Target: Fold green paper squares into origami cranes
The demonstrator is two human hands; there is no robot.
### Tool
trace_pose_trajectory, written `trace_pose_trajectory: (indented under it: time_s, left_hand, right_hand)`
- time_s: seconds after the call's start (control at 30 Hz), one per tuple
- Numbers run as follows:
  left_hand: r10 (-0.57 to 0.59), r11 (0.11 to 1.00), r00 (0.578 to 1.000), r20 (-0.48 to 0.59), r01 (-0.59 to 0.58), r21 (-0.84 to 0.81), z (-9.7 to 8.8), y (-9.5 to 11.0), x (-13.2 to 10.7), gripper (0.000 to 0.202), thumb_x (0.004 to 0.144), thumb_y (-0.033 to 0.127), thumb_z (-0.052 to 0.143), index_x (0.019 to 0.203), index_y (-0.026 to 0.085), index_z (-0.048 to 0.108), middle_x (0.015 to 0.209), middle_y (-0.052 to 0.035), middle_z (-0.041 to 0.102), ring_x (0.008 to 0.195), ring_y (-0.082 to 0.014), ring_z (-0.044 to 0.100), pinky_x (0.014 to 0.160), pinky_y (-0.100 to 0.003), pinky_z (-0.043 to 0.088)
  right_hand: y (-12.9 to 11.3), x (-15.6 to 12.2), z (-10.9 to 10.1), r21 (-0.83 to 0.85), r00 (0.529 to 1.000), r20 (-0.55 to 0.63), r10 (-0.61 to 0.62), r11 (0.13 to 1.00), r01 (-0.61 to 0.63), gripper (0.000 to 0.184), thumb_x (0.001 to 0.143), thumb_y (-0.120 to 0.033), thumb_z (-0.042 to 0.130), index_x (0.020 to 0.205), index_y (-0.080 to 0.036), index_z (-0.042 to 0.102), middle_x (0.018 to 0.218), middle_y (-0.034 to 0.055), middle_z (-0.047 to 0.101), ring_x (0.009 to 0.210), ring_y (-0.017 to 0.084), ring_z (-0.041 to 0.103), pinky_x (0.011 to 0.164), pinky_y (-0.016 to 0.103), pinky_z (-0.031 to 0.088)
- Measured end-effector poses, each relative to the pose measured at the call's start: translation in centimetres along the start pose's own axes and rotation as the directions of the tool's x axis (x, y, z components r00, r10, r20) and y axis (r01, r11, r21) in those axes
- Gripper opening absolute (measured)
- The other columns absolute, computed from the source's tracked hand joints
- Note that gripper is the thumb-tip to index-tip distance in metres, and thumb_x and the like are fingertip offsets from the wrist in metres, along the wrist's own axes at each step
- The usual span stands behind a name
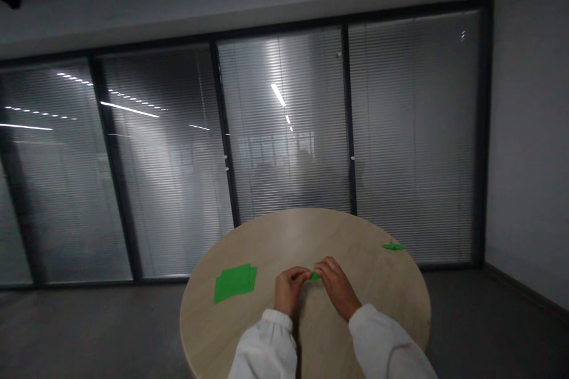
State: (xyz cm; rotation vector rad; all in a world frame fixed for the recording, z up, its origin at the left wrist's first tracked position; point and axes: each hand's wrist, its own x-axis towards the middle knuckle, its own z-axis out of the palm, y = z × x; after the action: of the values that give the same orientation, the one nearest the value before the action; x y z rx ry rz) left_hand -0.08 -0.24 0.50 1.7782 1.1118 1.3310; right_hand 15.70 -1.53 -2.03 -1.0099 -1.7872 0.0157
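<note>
Small green piece (315,276): left hand (288,289) and right hand (336,285) pinch it, fingertips nearly together. Green sheets (235,282) lie overlapping.

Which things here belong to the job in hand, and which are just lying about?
In the job:
- small green piece, at the fingertips of the left hand and right hand
- table, the work surface

Lying about, untouched:
- overlapping green sheets, left; matching colour, so possibly related
- spiky green shape, near the right edge; possibly related too
</note>
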Motion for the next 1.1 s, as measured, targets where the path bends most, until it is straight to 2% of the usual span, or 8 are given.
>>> trace_pose_trajectory:
  time_s: [0.13, 0.43, 0.57, 0.63, 0.87, 1.0, 1.1]
  left_hand:
    - [-0.043, 0.999, 0.999, 0.004, 0.043, -0.007, -0.3, -0.5, 0.2, 0.02, 0.066, 0.035, 0.065, 0.066, 0.017, 0.074, 0.066, -0.0052, 0.071, 0.064, -0.0209, 0.062, 0.061, -0.027, 0.045]
    - [0.03, 0.981, 0.999, 0.019, -0.033, 0.191, -0.5, -0.3, -0.1, 0.021, 0.071, 0.032, 0.058, 0.067, 0.018, 0.073, 0.069, -0.0055, 0.072, 0.069, -0.022, 0.064, 0.064, -0.027, 0.042]
    - [0.026, 0.977, 0.999, 0.029, -0.031, 0.212, -0.6, -0.8, 0.0, 0.023, 0.071, 0.033, 0.056, 0.069, 0.017, 0.072, 0.071, -0.006, 0.072, 0.072, -0.0218, 0.064, 0.067, -0.027, 0.043]
    - [0.017, 0.979, 0.999, 0.03, -0.023, 0.205, -0.5, -1.1, 0.1, 0.024, 0.07, 0.033, 0.055, 0.07, 0.016, 0.072, 0.072, -0.0062, 0.072, 0.073, -0.0217, 0.064, 0.068, -0.027, 0.044]
    - [-0.013, 0.994, 0.999, 0.04, 0.009, 0.11, -0.2, -2.2, 0.5, 0.026, 0.068, 0.038, 0.058, 0.066, 0.014, 0.069, 0.067, -0.006, 0.069, 0.067, -0.02, 0.061, 0.063, -0.027, 0.044]
    - [-0.017, 0.999, 0.997, 0.072, 0.014, 0.035, -0.1, -2.6, 0.6, 0.036, 0.073, 0.046, 0.054, 0.071, 0.013, 0.068, 0.066, -0.0067, 0.066, 0.065, -0.0192, 0.059, 0.059, -0.026, 0.044]
    - [0.04, 0.999, 0.996, 0.081, -0.041, 0.008, -0.1, -2.2, 0.4, 0.04, 0.08, 0.046, 0.046, 0.088, 0.013, 0.068, 0.085, -0.0107, 0.067, 0.079, -0.022, 0.061, 0.065, -0.029, 0.047]
  right_hand:
    - [0.5, 0.0, -0.1, 0.008, 0.999, 0.011, 0.047, 0.999, -0.047, 0.021, 0.093, -0.028, 0.042, 0.086, -0.023, 0.061, 0.085, 0.004, 0.059, 0.086, 0.02, 0.053, 0.08, 0.034, 0.043]
    - [1.4, 0.1, 0.3, 0.145, 0.989, -0.007, 0.149, 0.979, -0.146, 0.025, 0.086, -0.038, 0.053, 0.079, -0.02, 0.069, 0.078, 0.005, 0.066, 0.079, 0.02, 0.06, 0.073, 0.03, 0.045]
    - [2.0, 0.1, 0.6, 0.153, 0.968, -0.011, 0.251, 0.957, -0.247, 0.026, 0.08, -0.041, 0.057, 0.071, -0.019, 0.069, 0.075, 0.0048, 0.066, 0.071, 0.018, 0.06, 0.067, 0.028, 0.046]
    - [2.2, 0.1, 0.7, 0.161, 0.96, -0.015, 0.279, 0.949, -0.273, 0.026, 0.079, -0.04, 0.058, 0.068, -0.019, 0.068, 0.073, 0.0044, 0.065, 0.069, 0.017, 0.059, 0.066, 0.026, 0.045]
    - [1.6, 0.1, 0.0, 0.173, 0.98, 0.009, 0.199, 0.965, -0.198, 0.027, 0.083, -0.038, 0.053, 0.07, -0.019, 0.068, 0.072, 0.0043, 0.063, 0.071, 0.017, 0.058, 0.066, 0.027, 0.043]
    - [2.2, 0.0, 0.5, 0.217, 0.96, 0.039, 0.278, 0.935, -0.28, 0.027, 0.08, -0.041, 0.053, 0.073, -0.019, 0.067, 0.076, 0.0043, 0.065, 0.07, 0.017, 0.058, 0.065, 0.026, 0.043]
    - [3.0, -0.2, 1.3, 0.28, 0.927, 0.09, 0.364, 0.884, -0.374, 0.029, 0.079, -0.043, 0.051, 0.071, -0.019, 0.063, 0.07, 0.0028, 0.066, 0.067, 0.016, 0.058, 0.06, 0.024, 0.043]
